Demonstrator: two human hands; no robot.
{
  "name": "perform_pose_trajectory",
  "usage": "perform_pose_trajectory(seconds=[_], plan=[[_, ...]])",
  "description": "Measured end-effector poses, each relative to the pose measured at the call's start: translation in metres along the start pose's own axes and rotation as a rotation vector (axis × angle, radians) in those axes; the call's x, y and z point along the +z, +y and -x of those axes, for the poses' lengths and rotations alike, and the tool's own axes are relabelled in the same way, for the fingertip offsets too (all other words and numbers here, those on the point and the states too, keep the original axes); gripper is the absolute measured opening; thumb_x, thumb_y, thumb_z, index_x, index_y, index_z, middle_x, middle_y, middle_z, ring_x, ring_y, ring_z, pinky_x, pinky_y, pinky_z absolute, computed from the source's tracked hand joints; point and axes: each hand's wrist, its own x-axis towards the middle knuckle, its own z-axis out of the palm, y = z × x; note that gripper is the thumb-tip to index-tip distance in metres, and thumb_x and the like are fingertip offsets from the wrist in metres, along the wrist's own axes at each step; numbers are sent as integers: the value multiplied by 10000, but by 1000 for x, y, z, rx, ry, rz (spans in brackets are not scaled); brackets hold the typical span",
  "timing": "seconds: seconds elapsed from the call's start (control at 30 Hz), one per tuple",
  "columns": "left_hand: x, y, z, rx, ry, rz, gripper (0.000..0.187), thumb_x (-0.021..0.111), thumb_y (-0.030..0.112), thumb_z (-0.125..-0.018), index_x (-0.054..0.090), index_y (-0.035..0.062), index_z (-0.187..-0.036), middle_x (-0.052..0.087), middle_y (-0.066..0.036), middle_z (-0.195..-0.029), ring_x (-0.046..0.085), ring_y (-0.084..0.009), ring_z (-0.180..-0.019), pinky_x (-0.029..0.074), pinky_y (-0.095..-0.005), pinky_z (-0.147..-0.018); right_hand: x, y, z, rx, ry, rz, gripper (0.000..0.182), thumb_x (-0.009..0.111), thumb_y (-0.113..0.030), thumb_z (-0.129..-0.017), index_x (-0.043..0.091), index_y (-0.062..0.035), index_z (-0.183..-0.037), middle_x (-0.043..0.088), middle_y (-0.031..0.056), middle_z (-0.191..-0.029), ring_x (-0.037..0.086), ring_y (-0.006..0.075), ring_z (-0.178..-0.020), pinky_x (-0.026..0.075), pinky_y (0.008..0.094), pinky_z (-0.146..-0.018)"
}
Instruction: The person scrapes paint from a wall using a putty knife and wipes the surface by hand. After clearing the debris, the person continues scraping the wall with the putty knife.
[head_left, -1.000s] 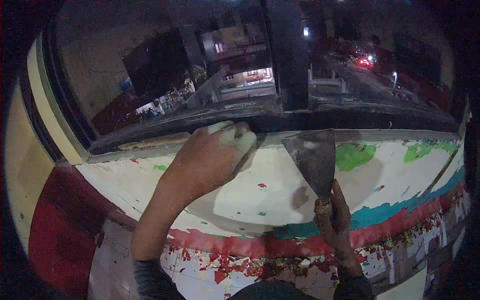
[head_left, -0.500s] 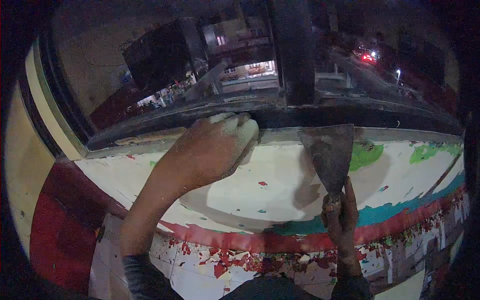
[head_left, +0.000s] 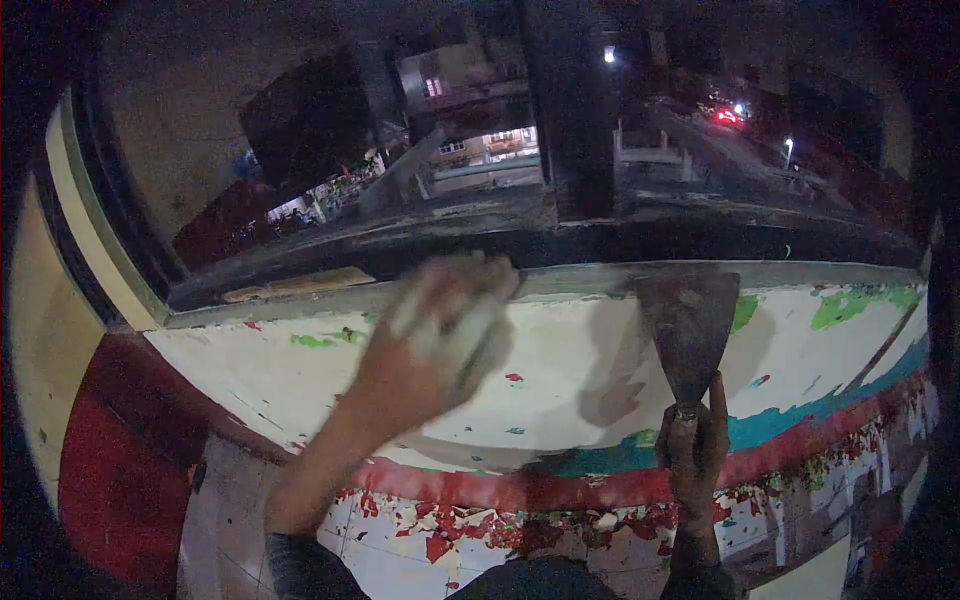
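A wide-bladed paint scraper (head_left: 688,330) is upright in my right hand (head_left: 692,445), whose fingers wrap round its handle. Its broad edge reaches the grey strip under the window frame, in front of the white wall. My left hand (head_left: 440,330), dusted white, is bent at the wrist near the window sill (head_left: 560,280). Motion smears its fingers, so I cannot make out whether they hold anything. Below both hands the wall (head_left: 560,360) shows white with green, teal and red patches of paint.
Red, green and white paint flakes (head_left: 470,525) litter the floor tiles along the wall's foot. On the left part of the sill lies a flat tan strip (head_left: 300,284). Dark window panes (head_left: 330,130) stand behind, and a red panel (head_left: 125,470) is at left.
My left hand has come down slightly from the frame edge, now blurred. My right hand has moved the scraper a little to the right and downward.
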Motion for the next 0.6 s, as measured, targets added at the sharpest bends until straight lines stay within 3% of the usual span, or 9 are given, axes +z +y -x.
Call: perform_pose_trajectory(seconds=[0.07, 0.17, 0.27, 0.3, 0.4, 0.47, 0.5, 0.6], plan=[[12, 24, 12, 21, -40, 88, 284, 559, 215, -763, 565, 66, -1005, 507, -109, -1109, 446, -307, -1069, 367, -445, -884, -5, -2, 5, 41, 68, -5, 652, 527, -240, -828, 156, -17, -1315, 501, 38, -737, 443, 65, -515, 371, 197, -433], [41, 26, 36, 207, -26, 519, 361, 552, 222, -768, 518, 50, -1084, 436, -149, -1202, 328, -321, -1180, 296, -469, -951, -7, -14, 6, 55, 135, -103, 674, 533, -236, -823, 131, -24, -1321, 500, 38, -722, 443, 68, -513, 365, 195, -432], [31, 49, -3, -195, 11, -18, 413, 538, 236, -780, 471, 33, -1134, 384, -183, -1239, 300, -330, -1199, 280, -486, -959, -9, -23, 3, 69, 188, -119, 671, 526, -235, -826, 124, -28, -1323, 494, 32, -705, 430, 65, -501, 354, 195, -416], [40, 57, -7, -169, -27, -127, 417, 521, 216, -774, 456, 55, -1152, 363, -196, -1250, 351, -303, -1169, 277, -494, -961, -10, -23, 5, 62, 190, -105, 673, 526, -238, -826, 124, -24, -1322, 489, 27, -699, 425, 63, -498, 350, 196, -413], [112, 68, 24, 267, -291, 152, 443, 505, 176, -743, 438, 81, -1170, 374, -156, -1259, 371, -285, -1156, 280, -509, -954, -14, -19, 7, 15, 195, -85, 652, 514, -232, -832, 129, -48, -1325, 471, 20, -684, 418, 68, -490, 348, 199, -406], [120, 95, 12, 341, -91, 239, 464, 503, 158, -714, 441, 103, -1171, 372, -126, -1271, 369, -280, -1159, 289, -510, -948, -20, -12, 12, -48, 196, -101, 614, 492, -206, -844, 138, -111, -1336, 460, 25, -680, 420, 82, -483, 356, 203, -407], [120, 102, 10, 369, 9, 273, 476, 502, 149, -700, 442, 114, -1171, 372, -111, -1277, 369, -278, -1160, 294, -511, -946, -40, 5, 14, 35, 127, -230, 590, 476, -183, -848, 145, -153, -1335, 458, 33, -675, 420, 92, -478, 363, 205, -409], [115, 78, 10, 231, -64, 27, 477, 523, 188, -704, 448, 144, -1173, 354, -92, -1296, 334, -259, -1193, 222, -510, -982, -86, 54, 24, 139, 92, -403, 600, 472, -155, -849, 125, -200, -1338, 448, 42, -644, 404, 95, -442, 355, 209, -380]])
